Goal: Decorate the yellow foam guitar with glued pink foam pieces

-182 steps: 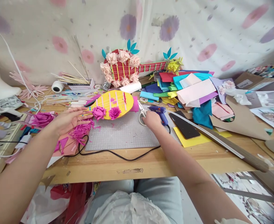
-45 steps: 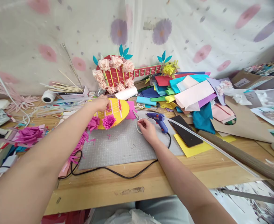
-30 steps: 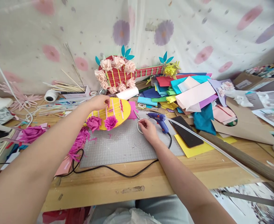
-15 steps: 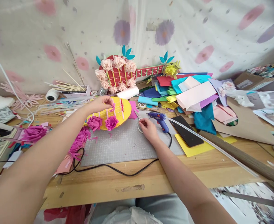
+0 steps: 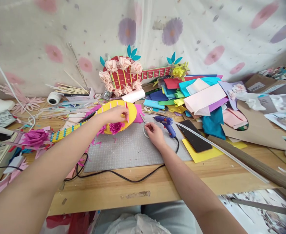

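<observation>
Hands: two, both ours; the left hand (image 5: 119,114) bends low over the right end of the yellow guitar (image 5: 132,113), its fingers curled inward, and we cannot tell whether they pinch anything; the right hand (image 5: 155,134) is loosely closed, thumb and fingertips on the handle of the scissors (image 5: 143,119)
Guitars: two; the yellow one, oval-bodied, lies partly over the back of the cutting mat (image 5: 125,154), its neck running left beyond our forearm; the red guitar (image 5: 121,81) stands behind, before the floral cloth (image 5: 147,39)
Magenta flowers: three in sight, ruffled; one full bloom (image 5: 116,127) on the yellow body, one half hidden by our left wrist, one by the neck's far end
Pale pink roses (image 5: 124,62): about eight, folded petals, ringing the red body
Teal leaves (image 5: 173,57): seven, smooth, pointed
Tools: one pair of scissors, metal blades; one blue glue gun (image 5: 166,124), black-corded, just beside our right hand
Phone (image 5: 193,136): one, glossy black rectangle, overlapping a yellow sheet (image 5: 201,158)
Surface (image 5: 99,195): grained wood, one scuffed patch at front
</observation>
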A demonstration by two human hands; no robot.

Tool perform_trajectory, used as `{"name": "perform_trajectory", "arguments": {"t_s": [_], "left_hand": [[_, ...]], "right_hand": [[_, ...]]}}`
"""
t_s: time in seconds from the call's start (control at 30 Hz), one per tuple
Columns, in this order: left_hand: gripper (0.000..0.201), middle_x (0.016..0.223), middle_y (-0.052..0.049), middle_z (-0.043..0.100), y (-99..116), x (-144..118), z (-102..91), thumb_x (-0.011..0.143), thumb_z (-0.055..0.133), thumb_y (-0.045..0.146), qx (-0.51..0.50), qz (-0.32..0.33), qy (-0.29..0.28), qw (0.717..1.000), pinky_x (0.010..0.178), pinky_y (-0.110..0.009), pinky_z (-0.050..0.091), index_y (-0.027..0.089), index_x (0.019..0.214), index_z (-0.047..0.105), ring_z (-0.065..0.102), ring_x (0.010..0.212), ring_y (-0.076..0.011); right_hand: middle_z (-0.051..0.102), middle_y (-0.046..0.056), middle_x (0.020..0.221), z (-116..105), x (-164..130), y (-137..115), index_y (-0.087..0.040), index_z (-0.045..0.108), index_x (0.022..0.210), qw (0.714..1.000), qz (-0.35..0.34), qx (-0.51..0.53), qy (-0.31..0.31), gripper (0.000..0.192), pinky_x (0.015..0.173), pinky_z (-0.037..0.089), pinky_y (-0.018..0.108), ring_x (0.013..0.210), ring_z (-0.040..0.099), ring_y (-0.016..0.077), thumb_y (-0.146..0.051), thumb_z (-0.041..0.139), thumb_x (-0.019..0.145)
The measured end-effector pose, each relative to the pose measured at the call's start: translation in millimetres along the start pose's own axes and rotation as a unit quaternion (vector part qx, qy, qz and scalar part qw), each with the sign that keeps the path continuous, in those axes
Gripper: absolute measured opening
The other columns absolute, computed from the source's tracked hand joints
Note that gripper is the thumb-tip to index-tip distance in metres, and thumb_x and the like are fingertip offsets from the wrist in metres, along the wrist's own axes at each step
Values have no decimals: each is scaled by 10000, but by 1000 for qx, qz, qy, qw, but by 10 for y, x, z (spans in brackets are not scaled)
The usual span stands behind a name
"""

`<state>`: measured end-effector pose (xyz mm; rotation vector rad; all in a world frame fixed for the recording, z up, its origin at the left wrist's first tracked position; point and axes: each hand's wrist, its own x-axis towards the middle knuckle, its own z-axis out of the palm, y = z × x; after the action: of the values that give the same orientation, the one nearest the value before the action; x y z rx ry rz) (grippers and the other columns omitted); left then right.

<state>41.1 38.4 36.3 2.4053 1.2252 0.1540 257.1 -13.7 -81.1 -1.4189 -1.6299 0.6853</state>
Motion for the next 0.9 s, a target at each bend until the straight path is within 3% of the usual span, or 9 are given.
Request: {"name": "perform_trajectory", "arguments": {"t_s": [0.17,0.37,0.6,0.77,0.9], "left_hand": [[147,877,-10,662,-96,-7,-39,666,479,150,15,-7,18,1000,700,-242,440,183,750,596,590,819,-149],[142,859,-16,654,-214,-48,-121,694,516,225,54,-110,85,989,651,-249,436,182,810,584,590,774,-160],[225,889,-35,689,-494,-13,-87,694,604,386,134,-199,109,965,639,-257,433,195,807,640,607,782,-185],[226,904,-49,700,-475,5,-41,703,606,396,148,-250,89,953,662,-301,450,217,813,689,620,801,-225],[212,920,-56,696,-469,11,1,705,603,340,133,-241,96,956,714,-318,458,210,844,696,622,830,-235]], "right_hand": [[642,32,767,-2,1,4,-204,591,805,1000,2,4,-1,148,674,441,307,689,572,169,-290,481,757],[639,31,777,-7,-7,-52,-201,583,812,1000,3,1,4,153,687,441,311,702,574,171,-290,471,758],[639,20,817,66,198,-472,-218,557,864,999,-32,-10,0,124,667,437,300,713,576,158,-263,518,754],[642,31,887,252,403,-701,-211,505,965,998,-43,-47,-30,265,709,433,328,795,571,185,-293,589,728],[647,48,893,396,444,-783,-211,488,970,996,-47,-76,-27,339,787,416,386,921,545,247,-290,646,681]]}}
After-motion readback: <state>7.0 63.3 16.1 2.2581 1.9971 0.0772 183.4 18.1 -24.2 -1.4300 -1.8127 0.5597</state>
